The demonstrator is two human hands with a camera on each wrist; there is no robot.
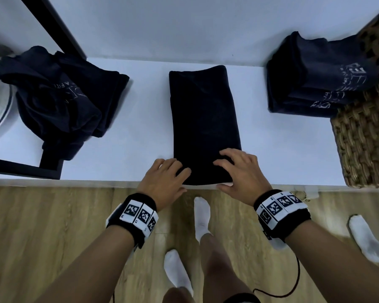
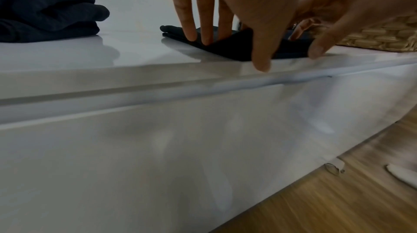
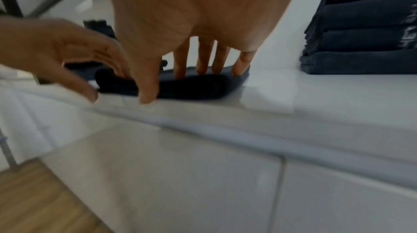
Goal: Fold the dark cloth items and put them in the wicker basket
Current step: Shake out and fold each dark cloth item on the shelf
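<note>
A dark cloth (image 1: 206,114), folded into a long strip, lies flat in the middle of the white counter (image 1: 140,136). My left hand (image 1: 175,179) rests on its near left corner and my right hand (image 1: 235,173) on its near right corner. In the left wrist view the left fingers (image 2: 189,22) lie straight on top of the cloth (image 2: 232,45). The right fingers (image 3: 203,58) do the same in the right wrist view. Both thumbs sit against the cloth's near edge at the counter's rim. The wicker basket (image 1: 363,145) stands at the right end.
A crumpled pile of dark cloths (image 1: 61,99) lies at the left. A neat stack of folded dark cloths (image 1: 311,88) leans against the basket. A black frame (image 1: 26,169) and a round metal rim (image 1: 0,110) are at the far left. Wooden floor lies below.
</note>
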